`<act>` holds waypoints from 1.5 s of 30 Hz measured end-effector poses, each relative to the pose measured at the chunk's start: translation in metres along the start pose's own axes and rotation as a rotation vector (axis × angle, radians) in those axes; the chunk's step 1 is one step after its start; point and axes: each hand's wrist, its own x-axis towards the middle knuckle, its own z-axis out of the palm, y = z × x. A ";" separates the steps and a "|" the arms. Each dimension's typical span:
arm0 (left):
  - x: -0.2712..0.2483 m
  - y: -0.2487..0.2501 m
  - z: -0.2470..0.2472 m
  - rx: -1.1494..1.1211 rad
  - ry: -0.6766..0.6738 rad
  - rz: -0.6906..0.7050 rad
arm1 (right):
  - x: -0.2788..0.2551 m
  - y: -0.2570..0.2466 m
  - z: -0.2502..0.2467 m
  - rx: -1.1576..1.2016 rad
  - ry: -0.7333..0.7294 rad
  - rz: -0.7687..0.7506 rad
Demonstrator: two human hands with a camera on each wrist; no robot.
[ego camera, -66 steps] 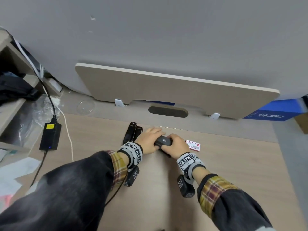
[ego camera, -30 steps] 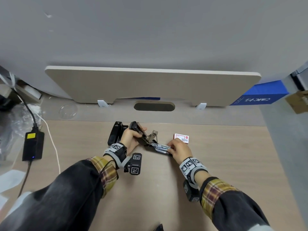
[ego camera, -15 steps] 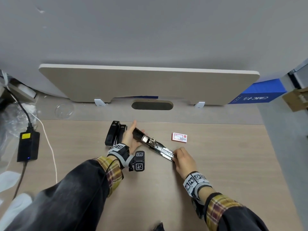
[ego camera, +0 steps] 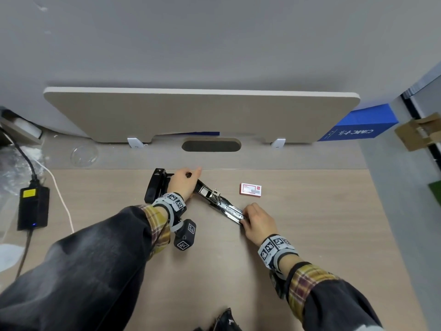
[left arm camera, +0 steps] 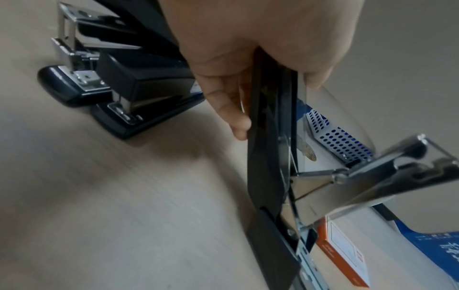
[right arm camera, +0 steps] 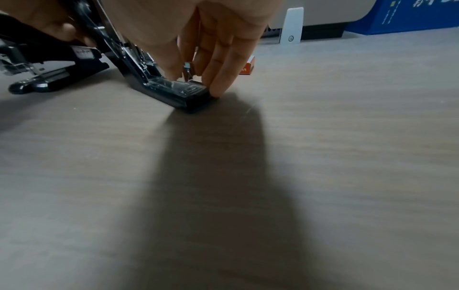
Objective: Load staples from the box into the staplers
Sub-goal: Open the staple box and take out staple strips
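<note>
A black stapler (ego camera: 218,203) lies swung wide open, diagonal on the wooden desk (ego camera: 310,235). My left hand (ego camera: 191,181) pinches its black cover (left arm camera: 270,137) at the far end, forefinger stretched out. The metal magazine arm (left arm camera: 397,170) sticks up from the middle. At the near end my right hand (ego camera: 245,217) holds the base's front tip (right arm camera: 181,90) between thumb and fingers (right arm camera: 218,84). The small red and white staple box (ego camera: 250,195) lies shut just beyond the right hand. Two more black staplers (ego camera: 155,187) stand closed, left of my left hand.
A beige divider panel (ego camera: 202,113) with a cable slot (ego camera: 211,145) lines the desk's back. A black power adapter (ego camera: 33,207) and its cables lie at the left, near a clear round dish (ego camera: 84,155). A blue box (ego camera: 358,125) and a cardboard box (ego camera: 415,132) sit far right.
Both hands held the closed stapler; it has since been swung open. My right hand drew the base end toward me and to the right, and the stapler now lies spread out.
</note>
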 end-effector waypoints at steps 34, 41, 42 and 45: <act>-0.068 0.073 0.078 -0.340 -0.561 0.079 | -0.007 0.023 -0.075 0.052 0.237 -0.100; -0.069 0.068 0.079 -0.411 -0.495 0.063 | -0.012 0.025 -0.071 0.071 0.221 -0.062; -0.069 0.070 0.080 -0.416 -0.480 0.050 | -0.012 0.026 -0.071 0.057 0.223 -0.058; -0.073 0.074 0.085 -0.378 -0.480 0.052 | -0.012 0.027 -0.075 0.019 0.232 -0.051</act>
